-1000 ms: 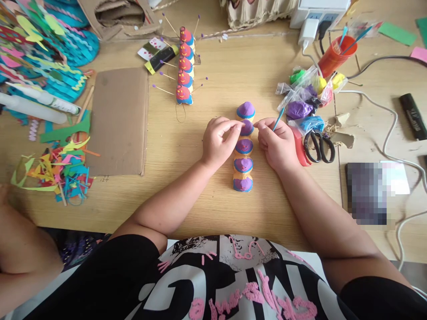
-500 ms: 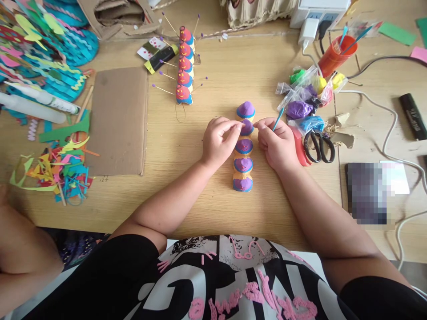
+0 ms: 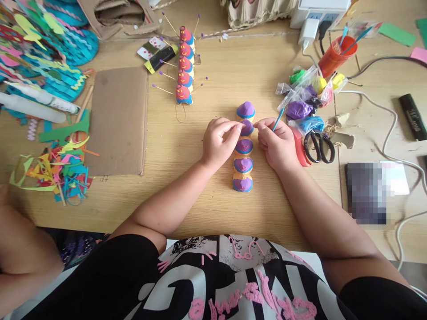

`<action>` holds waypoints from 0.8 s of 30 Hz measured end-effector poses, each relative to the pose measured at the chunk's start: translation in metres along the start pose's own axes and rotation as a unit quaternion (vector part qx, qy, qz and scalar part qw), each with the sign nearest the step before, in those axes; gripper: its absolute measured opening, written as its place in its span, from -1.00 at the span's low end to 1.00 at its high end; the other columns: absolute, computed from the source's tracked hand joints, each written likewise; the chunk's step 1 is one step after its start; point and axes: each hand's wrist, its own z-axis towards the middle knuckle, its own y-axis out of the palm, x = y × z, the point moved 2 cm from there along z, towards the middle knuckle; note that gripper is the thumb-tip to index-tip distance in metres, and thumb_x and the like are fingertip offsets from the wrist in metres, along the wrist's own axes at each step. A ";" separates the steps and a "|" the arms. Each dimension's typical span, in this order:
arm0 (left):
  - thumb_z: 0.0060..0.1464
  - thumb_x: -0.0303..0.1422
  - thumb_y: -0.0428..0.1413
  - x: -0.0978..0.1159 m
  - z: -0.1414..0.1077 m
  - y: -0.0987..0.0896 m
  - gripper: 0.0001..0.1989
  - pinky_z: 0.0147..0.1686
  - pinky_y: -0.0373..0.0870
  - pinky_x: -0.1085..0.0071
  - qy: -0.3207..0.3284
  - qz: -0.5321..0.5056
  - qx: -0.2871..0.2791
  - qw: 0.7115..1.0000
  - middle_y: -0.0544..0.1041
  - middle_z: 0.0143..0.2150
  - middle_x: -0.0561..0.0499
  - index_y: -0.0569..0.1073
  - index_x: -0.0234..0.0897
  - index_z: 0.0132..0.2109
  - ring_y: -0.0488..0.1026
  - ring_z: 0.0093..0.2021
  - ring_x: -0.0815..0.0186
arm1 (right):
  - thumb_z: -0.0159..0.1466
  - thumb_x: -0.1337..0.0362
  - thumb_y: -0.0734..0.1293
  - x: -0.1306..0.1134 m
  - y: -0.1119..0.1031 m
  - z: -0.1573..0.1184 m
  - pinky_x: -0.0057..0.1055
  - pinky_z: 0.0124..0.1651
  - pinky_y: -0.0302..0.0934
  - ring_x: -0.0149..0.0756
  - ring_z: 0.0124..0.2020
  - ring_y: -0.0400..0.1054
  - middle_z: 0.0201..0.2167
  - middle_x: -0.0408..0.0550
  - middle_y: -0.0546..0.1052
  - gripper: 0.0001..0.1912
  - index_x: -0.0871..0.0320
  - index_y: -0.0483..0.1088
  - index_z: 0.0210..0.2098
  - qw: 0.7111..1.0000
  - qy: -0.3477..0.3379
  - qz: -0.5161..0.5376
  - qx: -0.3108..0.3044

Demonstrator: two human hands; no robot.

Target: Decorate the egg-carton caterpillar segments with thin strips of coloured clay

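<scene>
A strip of egg-carton cups point(image 3: 243, 165), coated in purple, blue and orange clay, lies lengthwise in front of me. Small red smiling faces mark its nearer cups. At the left of the second cup from the far end, my left hand point(image 3: 220, 140) is closed in a pinch; whatever its fingertips hold is too small to make out. My right hand point(image 3: 275, 140) is closed on the opposite side, with a thin blue clay tool point(image 3: 279, 119) held in it and jutting up past the thumb. Its fingertips come near the same cup.
Farther back stands a finished-looking red and blue cup strip point(image 3: 184, 66) with sticks in its sides. Cardboard point(image 3: 116, 122) and paper scraps point(image 3: 63, 164) lie left. At right are bagged clay point(image 3: 300, 109), scissors point(image 3: 318, 146), a red cup point(image 3: 335, 55) and cables. Another person's arm point(image 3: 26, 258) shows lower left.
</scene>
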 end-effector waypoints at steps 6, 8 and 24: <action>0.47 -0.17 0.09 0.002 0.000 -0.001 -0.66 0.03 0.47 0.27 0.006 -0.001 0.005 1.000 0.69 -0.22 -0.02 0.69 -0.19 -0.16 0.59 -0.13 0.23 | 0.12 -0.25 0.60 0.001 0.000 0.001 -0.43 -0.55 -0.16 -0.48 -0.59 -0.05 -0.60 -0.29 0.20 -0.45 0.07 0.46 -0.31 1.000 -0.003 0.008 -0.001; 0.47 -0.16 0.09 0.001 -0.001 -0.001 -0.66 0.03 0.46 0.26 0.010 0.000 0.000 1.000 0.69 -0.23 -0.01 0.69 -0.18 -0.16 0.59 -0.13 0.23 | 0.13 -0.25 0.60 0.001 -0.001 0.000 -0.43 -0.54 -0.15 -0.48 -0.59 -0.04 -0.60 -0.29 0.20 -0.45 0.06 0.46 -0.30 1.000 -0.004 0.004 -0.001; 0.42 -0.27 0.15 -0.004 -0.001 0.003 -0.82 0.03 0.46 0.28 0.020 -0.016 0.037 0.999 0.68 -0.21 0.02 0.62 -0.18 -0.14 0.57 -0.18 0.27 | 0.16 -0.24 0.59 0.003 -0.003 0.000 -0.43 -0.55 -0.05 -0.48 -0.59 0.03 -0.59 -0.27 0.23 -0.48 0.07 0.50 -0.28 1.000 0.001 -0.006 0.005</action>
